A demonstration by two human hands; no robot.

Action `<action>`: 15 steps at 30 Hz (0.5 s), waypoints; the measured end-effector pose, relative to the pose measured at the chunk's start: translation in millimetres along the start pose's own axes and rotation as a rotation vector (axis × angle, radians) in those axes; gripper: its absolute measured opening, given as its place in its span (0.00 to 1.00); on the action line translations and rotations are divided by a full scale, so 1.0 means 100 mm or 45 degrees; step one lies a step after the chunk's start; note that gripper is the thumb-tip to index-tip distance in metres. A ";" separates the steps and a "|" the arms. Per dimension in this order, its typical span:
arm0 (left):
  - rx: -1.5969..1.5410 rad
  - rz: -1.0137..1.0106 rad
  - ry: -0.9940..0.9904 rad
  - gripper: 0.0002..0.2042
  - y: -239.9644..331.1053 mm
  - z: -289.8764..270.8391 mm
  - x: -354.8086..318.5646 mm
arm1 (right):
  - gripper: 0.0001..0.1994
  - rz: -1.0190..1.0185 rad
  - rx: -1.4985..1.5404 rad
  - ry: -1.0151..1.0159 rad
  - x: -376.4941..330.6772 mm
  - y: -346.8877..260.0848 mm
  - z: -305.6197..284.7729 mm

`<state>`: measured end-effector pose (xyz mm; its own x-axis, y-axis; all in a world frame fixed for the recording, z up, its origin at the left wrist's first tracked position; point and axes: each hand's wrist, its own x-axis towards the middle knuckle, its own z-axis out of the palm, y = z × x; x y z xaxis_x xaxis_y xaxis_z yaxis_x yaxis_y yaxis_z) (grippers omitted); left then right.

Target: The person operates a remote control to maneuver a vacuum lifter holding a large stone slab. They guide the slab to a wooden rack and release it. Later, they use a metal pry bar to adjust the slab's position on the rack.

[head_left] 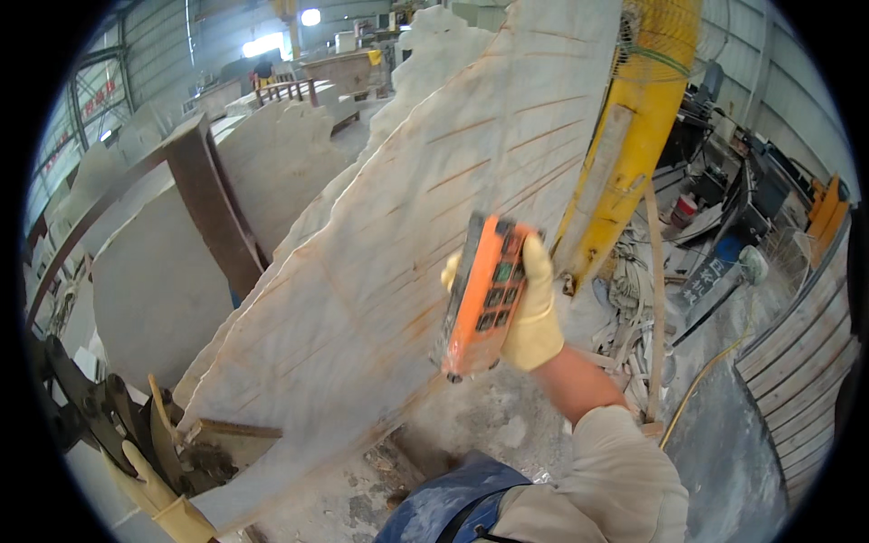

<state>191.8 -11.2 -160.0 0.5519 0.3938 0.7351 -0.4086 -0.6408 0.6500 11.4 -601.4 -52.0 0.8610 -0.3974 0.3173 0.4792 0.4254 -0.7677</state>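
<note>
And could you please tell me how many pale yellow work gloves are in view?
2: the right glove, gripping the orange push-button remote control, and the left glove, at lower left beside the dark metal linkage. More could be hidden.

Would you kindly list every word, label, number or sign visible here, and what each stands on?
Dark panel, right side: large white characters, which I won't copy out.
Orange remote control in the right hand: button markings, too blurred to read.
Red shapes, far upper left: too small to tell whether they are writing.
</note>
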 end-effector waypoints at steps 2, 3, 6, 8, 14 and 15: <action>0.015 -0.024 0.016 0.30 -0.12 -0.12 -0.07 | 0.37 0.131 0.146 0.128 -0.24 0.35 -0.09; 0.007 -0.041 0.019 0.30 -0.11 -0.13 -0.10 | 0.36 0.192 0.214 0.185 -0.35 0.44 -0.13; 0.040 -0.058 0.015 0.30 -0.07 -0.21 -0.11 | 0.30 0.356 0.242 0.305 -0.59 0.76 -0.31; 0.087 -0.067 0.001 0.31 -0.19 -0.32 -0.08 | 0.28 0.436 0.187 0.368 -0.76 1.05 -0.45; 0.098 -0.019 0.043 0.32 -1.00 -0.29 0.07 | 0.21 0.756 0.195 0.300 -1.13 1.29 -0.64; 0.050 -0.046 -0.023 0.31 -0.87 -0.26 0.06 | 0.21 0.782 0.209 0.311 -1.18 1.39 -0.69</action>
<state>212.1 64.4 -207.4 0.5788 0.4057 0.7074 -0.3596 -0.6517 0.6679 -34.8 -551.3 -234.4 0.9312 -0.2083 -0.2990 -0.0484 0.7427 -0.6679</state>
